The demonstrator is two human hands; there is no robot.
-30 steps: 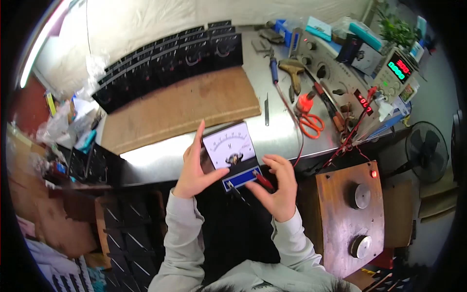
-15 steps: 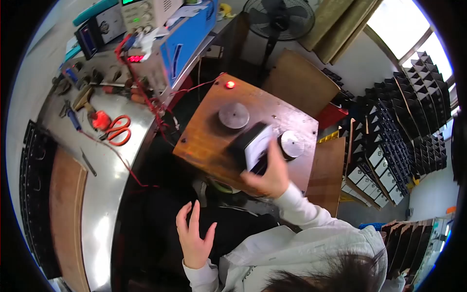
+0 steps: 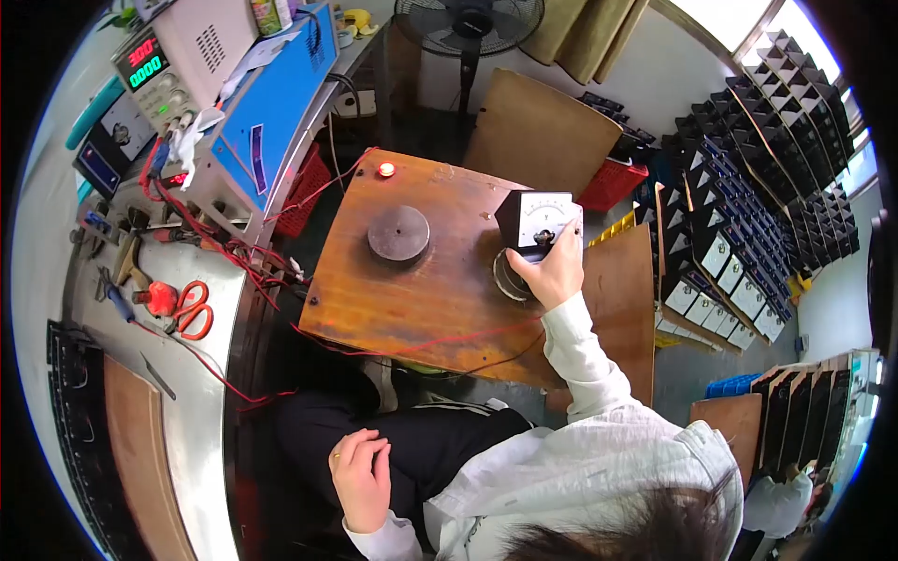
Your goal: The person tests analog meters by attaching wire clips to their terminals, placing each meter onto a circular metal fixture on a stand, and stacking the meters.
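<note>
My right hand [image 3: 554, 271] grips a black analog panel meter [image 3: 544, 217] with a white dial face, thumb and fingers around its lower part. The meter is over a round metal disc [image 3: 510, 277], which is partly hidden beneath it; I cannot tell whether they touch. A second round metal disc [image 3: 398, 234] lies left of it on the wooden box top [image 3: 421, 318]. My left hand [image 3: 361, 477] rests near my thigh, fingers loosely bent, holding nothing visible. A red light [image 3: 386, 170] glows at the box's far left corner.
On the metal bench [image 3: 201, 402] at left lie red-handled scissors [image 3: 195, 310], tweezers [image 3: 159, 377] and red wires. A power supply [image 3: 159, 79] stands behind on the bench. Stacked black meters [image 3: 739, 262] fill racks at right. A fan [image 3: 470, 23] stands at the back.
My right hand has carried the meter from the middle of the box top to the right disc, its dial now facing me. A red wire now crosses the box's front. My left hand's fingers have curled.
</note>
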